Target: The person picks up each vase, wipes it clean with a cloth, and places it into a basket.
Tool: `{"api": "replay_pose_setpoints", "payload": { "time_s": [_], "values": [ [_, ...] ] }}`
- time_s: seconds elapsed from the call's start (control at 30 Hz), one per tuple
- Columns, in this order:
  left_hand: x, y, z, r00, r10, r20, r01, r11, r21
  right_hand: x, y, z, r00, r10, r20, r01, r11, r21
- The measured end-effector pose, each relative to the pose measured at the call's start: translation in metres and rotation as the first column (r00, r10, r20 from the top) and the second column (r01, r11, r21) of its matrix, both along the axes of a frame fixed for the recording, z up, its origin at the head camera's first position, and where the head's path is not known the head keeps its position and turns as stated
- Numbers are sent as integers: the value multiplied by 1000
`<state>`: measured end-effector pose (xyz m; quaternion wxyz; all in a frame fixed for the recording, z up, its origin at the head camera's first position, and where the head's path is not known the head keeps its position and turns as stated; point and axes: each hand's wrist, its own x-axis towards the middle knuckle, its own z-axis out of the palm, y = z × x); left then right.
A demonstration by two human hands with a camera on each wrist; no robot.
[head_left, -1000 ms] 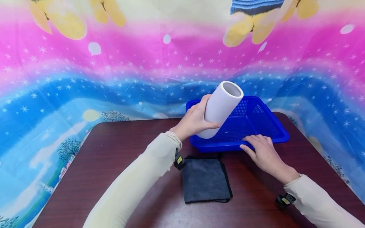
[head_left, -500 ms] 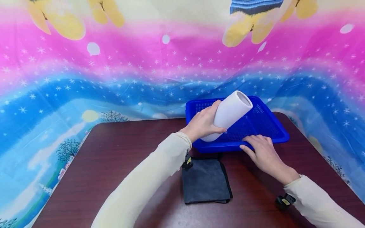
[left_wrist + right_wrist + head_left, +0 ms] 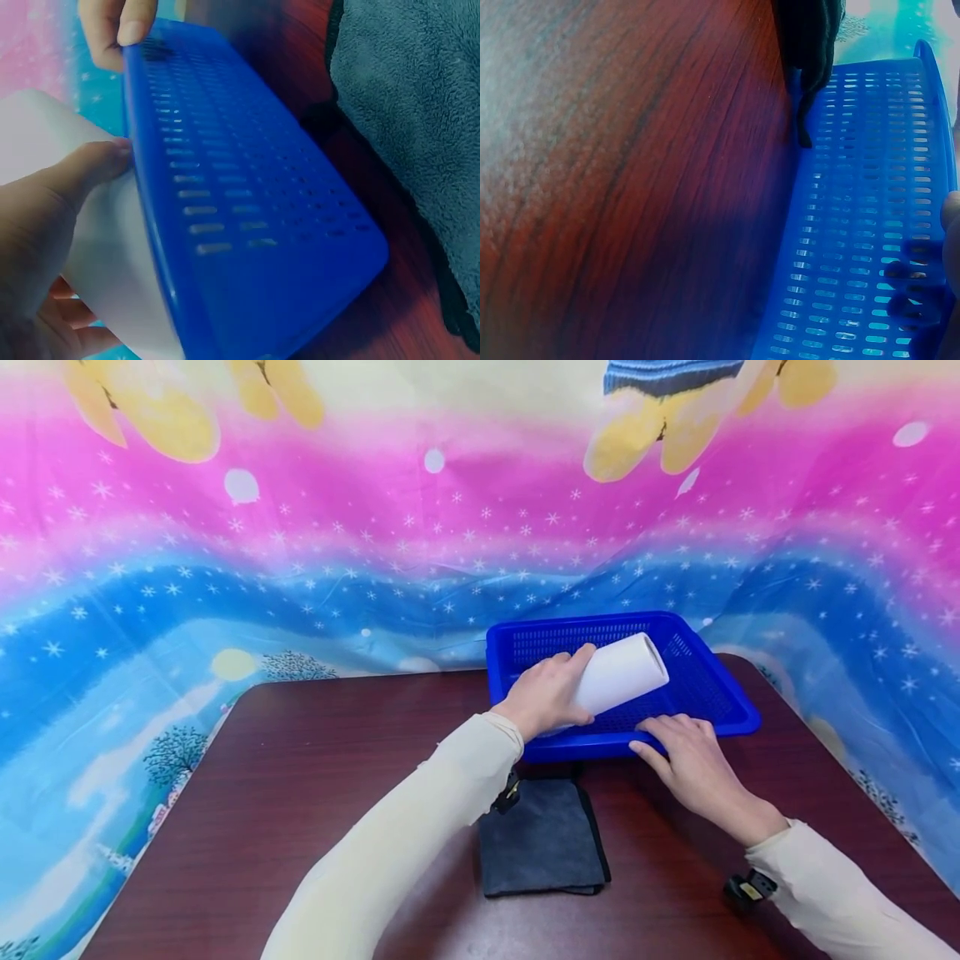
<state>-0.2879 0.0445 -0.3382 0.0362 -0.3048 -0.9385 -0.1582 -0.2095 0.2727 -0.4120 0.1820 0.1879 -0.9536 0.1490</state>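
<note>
My left hand [image 3: 546, 695] grips a white cylindrical vase [image 3: 624, 672], its thumb on the near side. The vase lies tilted within the blue plastic basket [image 3: 585, 748], its open end up and to the right. In the left wrist view the basket's wall hides part of the vase [image 3: 124, 251]; whether its lower end touches the basket floor I cannot tell. On the basket's front rim, my right hand [image 3: 693, 768] holds on with its thumb outside and fingers over the inside. Through the slots of the basket wall [image 3: 847, 172], the right wrist view shows those fingers.
A folded dark grey cloth [image 3: 542, 843] with black edging lies on the table just in front of the basket. The reddish-brown wooden table [image 3: 330, 777] extends to the left. Behind it hangs a colourful printed backdrop [image 3: 360, 543].
My left hand has moved right and lowered the vase into the basket, tipping it from a steeper slant to a flatter one. The right hand has stayed on the basket rim.
</note>
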Motion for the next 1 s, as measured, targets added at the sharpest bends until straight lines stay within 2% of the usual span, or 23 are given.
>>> {"api": "replay_pose_setpoints", "payload": {
  "time_s": [0.13,0.3,0.57,1.0],
  "values": [
    [2,6,-3,1000,17,22,-16,998,-65,0,0,0,1000,-3,8,3,1000,5],
    [3,11,-5,999,9,53,-3,994,-111,0,1,0,1000,-7,18,6,1000,9],
    [0,16,-7,995,-1,98,13,992,-126,-1,2,0,999,-10,30,10,1000,4],
    [-5,24,-11,994,-44,103,64,979,-193,-2,1,-2,1000,2,-5,-2,1000,-4]
  ]
}}
